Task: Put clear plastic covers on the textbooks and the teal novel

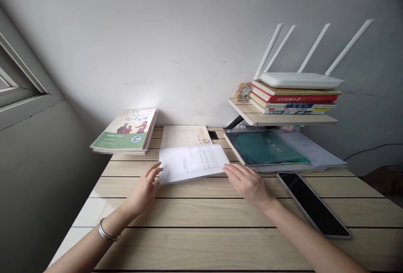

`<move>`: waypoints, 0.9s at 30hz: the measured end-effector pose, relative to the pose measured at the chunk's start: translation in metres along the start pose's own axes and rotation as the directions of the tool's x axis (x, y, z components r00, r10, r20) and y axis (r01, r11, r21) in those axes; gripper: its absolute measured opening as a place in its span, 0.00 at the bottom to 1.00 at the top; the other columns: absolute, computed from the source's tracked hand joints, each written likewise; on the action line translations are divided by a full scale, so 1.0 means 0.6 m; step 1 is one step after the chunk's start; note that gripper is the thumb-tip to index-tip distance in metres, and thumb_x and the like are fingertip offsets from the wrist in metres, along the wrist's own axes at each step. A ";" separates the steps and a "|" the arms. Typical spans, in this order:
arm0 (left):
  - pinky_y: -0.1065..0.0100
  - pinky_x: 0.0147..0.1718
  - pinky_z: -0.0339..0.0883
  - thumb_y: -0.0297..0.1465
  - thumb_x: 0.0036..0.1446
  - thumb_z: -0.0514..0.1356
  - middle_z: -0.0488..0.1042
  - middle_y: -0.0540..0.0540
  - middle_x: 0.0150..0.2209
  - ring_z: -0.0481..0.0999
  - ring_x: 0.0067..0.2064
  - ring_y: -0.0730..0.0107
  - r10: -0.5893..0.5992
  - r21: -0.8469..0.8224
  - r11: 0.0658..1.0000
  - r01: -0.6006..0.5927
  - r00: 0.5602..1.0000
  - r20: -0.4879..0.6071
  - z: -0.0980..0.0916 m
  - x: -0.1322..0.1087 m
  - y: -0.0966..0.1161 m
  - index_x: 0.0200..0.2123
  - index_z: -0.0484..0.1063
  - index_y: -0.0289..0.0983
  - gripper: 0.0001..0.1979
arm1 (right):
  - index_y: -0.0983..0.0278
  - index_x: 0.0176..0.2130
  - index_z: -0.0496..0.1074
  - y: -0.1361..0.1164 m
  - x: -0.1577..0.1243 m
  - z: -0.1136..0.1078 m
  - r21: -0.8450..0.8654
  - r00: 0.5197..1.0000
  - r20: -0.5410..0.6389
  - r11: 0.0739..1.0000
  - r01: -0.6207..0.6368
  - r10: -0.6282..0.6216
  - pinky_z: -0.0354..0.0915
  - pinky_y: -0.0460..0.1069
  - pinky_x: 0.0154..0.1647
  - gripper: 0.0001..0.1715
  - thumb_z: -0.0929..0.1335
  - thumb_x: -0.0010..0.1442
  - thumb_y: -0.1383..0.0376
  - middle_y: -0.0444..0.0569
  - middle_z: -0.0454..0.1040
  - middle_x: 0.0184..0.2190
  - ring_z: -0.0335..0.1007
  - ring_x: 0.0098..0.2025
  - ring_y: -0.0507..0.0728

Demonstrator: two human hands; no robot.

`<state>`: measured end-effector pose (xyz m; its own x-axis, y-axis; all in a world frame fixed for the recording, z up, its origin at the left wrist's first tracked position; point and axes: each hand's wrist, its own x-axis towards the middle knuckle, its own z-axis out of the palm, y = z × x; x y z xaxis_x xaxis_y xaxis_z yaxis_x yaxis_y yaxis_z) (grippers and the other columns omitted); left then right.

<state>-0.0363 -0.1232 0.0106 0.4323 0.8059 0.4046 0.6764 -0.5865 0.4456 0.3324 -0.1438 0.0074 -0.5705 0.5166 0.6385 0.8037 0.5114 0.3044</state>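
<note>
A white booklet [193, 164] with printed text lies at the middle of the wooden table, its near edge slightly raised. My right hand [250, 185] pinches the booklet's right edge, fingers together; its thumb is hidden. At the booklet's left edge is my left hand [143, 189], its fingers apart and slightly bent, the tips at or just beside the paper. A silver bangle [107, 232] circles my left wrist. Behind the booklet, and partly covered by it, lies a pale printed page [184, 134] with a small colourful picture at its corner.
Left stands a stack of textbooks [126, 132] with a green and white cover. On the right are a teal folder [267, 147], loose papers [311, 149] and a black phone [315, 206]. A small shelf [289, 118] holds books [299, 98] and a white router [302, 80].
</note>
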 end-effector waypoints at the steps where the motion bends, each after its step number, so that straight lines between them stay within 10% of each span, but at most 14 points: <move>1: 0.60 0.47 0.71 0.20 0.56 0.46 0.65 0.40 0.58 0.73 0.51 0.65 0.025 -0.013 1.000 -0.025 1.000 -0.003 -0.001 0.006 -0.001 0.50 0.65 0.40 0.21 | 0.65 0.43 0.76 0.010 0.007 -0.003 0.039 0.999 -0.020 0.998 -0.046 0.047 0.65 0.52 0.46 0.15 0.62 0.63 0.73 0.52 0.78 0.42 0.72 0.45 0.56; 5: 0.56 0.47 0.70 0.25 0.58 0.49 0.67 0.39 0.54 0.72 0.49 0.62 -0.099 -0.046 0.995 0.092 0.975 -0.200 0.016 0.030 -0.012 0.56 0.60 0.40 0.22 | 0.60 0.38 0.78 0.052 0.057 -0.015 0.211 0.954 0.018 0.931 -0.297 0.300 0.65 0.53 0.43 0.16 0.60 0.65 0.65 0.49 0.79 0.35 0.70 0.40 0.57; 8: 0.55 0.41 0.72 0.30 0.58 0.51 0.63 0.35 0.53 0.72 0.46 0.60 -0.318 -0.120 0.948 0.295 0.856 -0.407 0.043 0.046 -0.017 0.61 0.50 0.37 0.28 | 0.60 0.35 0.77 0.089 0.124 -0.005 0.285 0.891 0.034 0.850 -0.443 0.453 0.64 0.56 0.45 0.18 0.60 0.65 0.60 0.51 0.78 0.33 0.68 0.41 0.60; 12: 0.46 0.48 0.66 0.31 0.58 0.52 0.59 0.30 0.54 0.65 0.55 0.50 -0.300 -0.047 0.948 0.316 0.828 -0.473 0.071 0.073 -0.009 0.61 0.48 0.31 0.29 | 0.64 0.38 0.75 0.145 0.229 0.054 0.377 0.769 0.007 0.711 -0.594 0.639 0.63 0.55 0.46 0.16 0.61 0.62 0.61 0.53 0.77 0.35 0.68 0.42 0.60; 16: 0.46 0.52 0.61 0.30 0.58 0.51 0.61 0.26 0.55 0.62 0.58 0.46 -0.363 -0.029 0.927 0.373 0.877 -0.315 0.086 0.120 -0.005 0.57 0.55 0.27 0.24 | 0.70 0.55 0.64 0.178 0.289 0.141 0.325 0.537 0.177 0.466 -0.823 0.825 0.60 0.53 0.52 0.26 0.64 0.59 0.62 0.60 0.67 0.54 0.64 0.52 0.61; 20: 0.51 0.50 0.64 0.31 0.58 0.51 0.66 0.27 0.54 0.67 0.56 0.48 -0.571 -0.154 0.820 0.552 0.806 -0.154 0.092 0.177 -0.024 0.54 0.58 0.29 0.22 | 0.75 0.60 0.58 0.163 0.276 0.213 0.127 0.257 0.444 0.224 -0.966 0.858 0.61 0.55 0.52 0.37 0.66 0.57 0.59 0.69 0.62 0.56 0.63 0.56 0.67; 27: 0.60 0.44 0.68 0.30 0.56 0.51 0.74 0.32 0.47 0.75 0.48 0.55 -0.633 -0.194 0.770 0.608 0.766 -0.111 0.090 0.233 -0.066 0.50 0.61 0.30 0.19 | 0.63 0.56 0.64 0.117 0.216 0.262 0.126 0.273 0.543 0.244 -0.962 0.794 0.66 0.51 0.43 0.28 0.66 0.57 0.61 0.56 0.73 0.49 0.72 0.45 0.60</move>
<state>0.0292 0.0170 0.0061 -0.1627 0.9797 0.1167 0.6681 0.0223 0.7438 0.2880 0.0670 0.0004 0.3910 0.9198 0.0325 0.7234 -0.2852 -0.6288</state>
